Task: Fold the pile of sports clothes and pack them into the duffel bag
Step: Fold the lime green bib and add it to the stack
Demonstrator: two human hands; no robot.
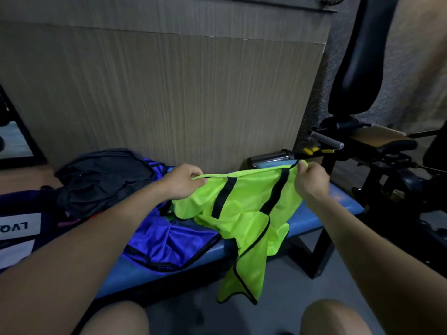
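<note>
A neon green vest with black trim [246, 213] hangs stretched between both hands above the blue bench [321, 213], its lower part drooping past the bench's front edge. My left hand [183, 181] pinches its left top edge. My right hand [310, 180] pinches the right top corner. Under and left of it lies a shiny blue garment [167, 240]. A heap of black clothes [104, 182] lies further left. The dark duffel bag [19, 228] with white labels sits at the far left edge, mostly cut off.
A wood-grain panel wall [169, 93] stands right behind the bench. Gym equipment with black pads and bars [362, 141] fills the right side. A dark bottle [271, 157] lies at the back of the bench. My knees [116, 320] show at the bottom.
</note>
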